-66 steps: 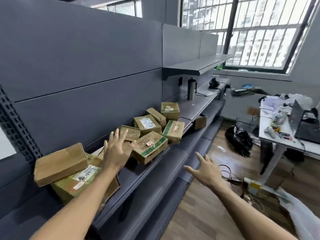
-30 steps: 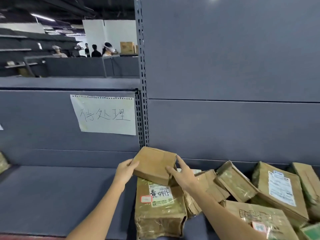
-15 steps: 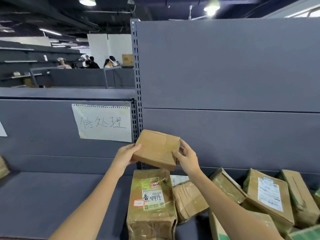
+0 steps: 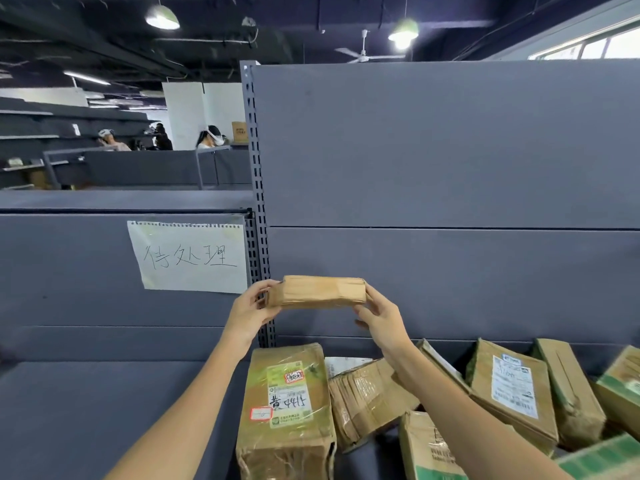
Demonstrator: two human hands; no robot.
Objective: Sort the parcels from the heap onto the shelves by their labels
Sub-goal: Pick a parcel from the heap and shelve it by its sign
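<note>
- since half a second back the small brown parcel [image 4: 317, 292] has tipped from broad face toward camera to edge-on, and sits a bit higher in front of the shelf upright [image 4: 258, 202]
- left hand [image 4: 251, 311] grips its left end, right hand [image 4: 379, 315] its right end — both grips closed on the parcel, held in the air above the heap [image 4: 433, 403]
- no label visible on the side facing us; judgement: keep rotating until the label shows, read it, then match the shelf
- paper sign [image 4: 188, 256] marks the left shelf [image 4: 104, 403] — check against it
- turn slowly; keep both ends pinched so it doesn't drop onto the heap
</note>
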